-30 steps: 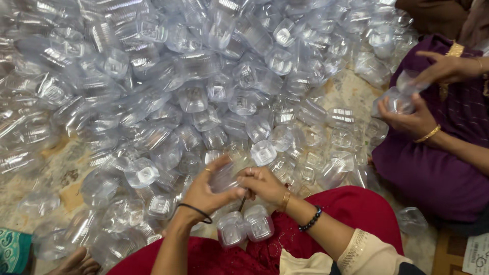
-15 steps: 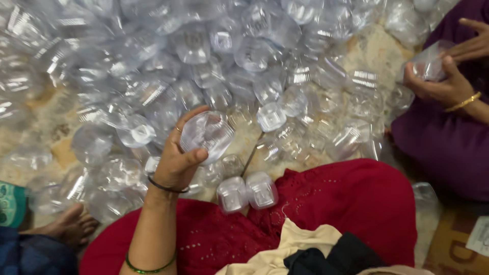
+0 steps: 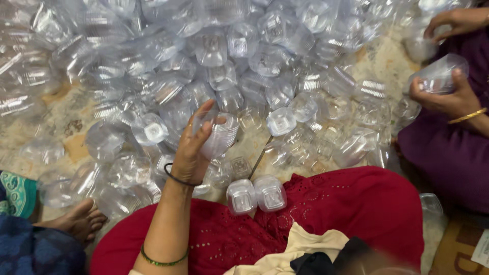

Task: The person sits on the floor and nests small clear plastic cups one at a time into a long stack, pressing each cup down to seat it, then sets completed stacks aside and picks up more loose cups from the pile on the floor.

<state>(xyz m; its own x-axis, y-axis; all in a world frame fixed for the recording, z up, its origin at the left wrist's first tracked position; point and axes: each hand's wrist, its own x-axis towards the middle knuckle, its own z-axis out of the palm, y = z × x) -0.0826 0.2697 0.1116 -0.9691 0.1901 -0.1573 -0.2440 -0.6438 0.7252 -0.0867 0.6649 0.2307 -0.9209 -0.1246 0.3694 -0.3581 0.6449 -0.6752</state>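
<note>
Jar (image 3: 220, 133) clasped upright in left hand (image 3: 191, 150) above two capped jars (image 3: 256, 195), lifted for handling | right hand unseen.

clear plastic jars (image 3: 219, 133), red eyelet-patterned skirt (image 3: 326, 214), purple garment (image 3: 448, 153)

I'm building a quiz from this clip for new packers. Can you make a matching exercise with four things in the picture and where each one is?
Things:
1. left hand
2. two small clear jars
3. co-worker's hand
4. bare foot

Places or states:
A. at the lower left edge, beside a blue garment
B. at the right edge, gripping a clear container, with a gold bangle on the wrist
C. side by side on the red cloth on the lap
D. raised over the pile, holding a clear plastic jar

Pairs: 1-D, 2-C, 3-B, 4-A
</note>
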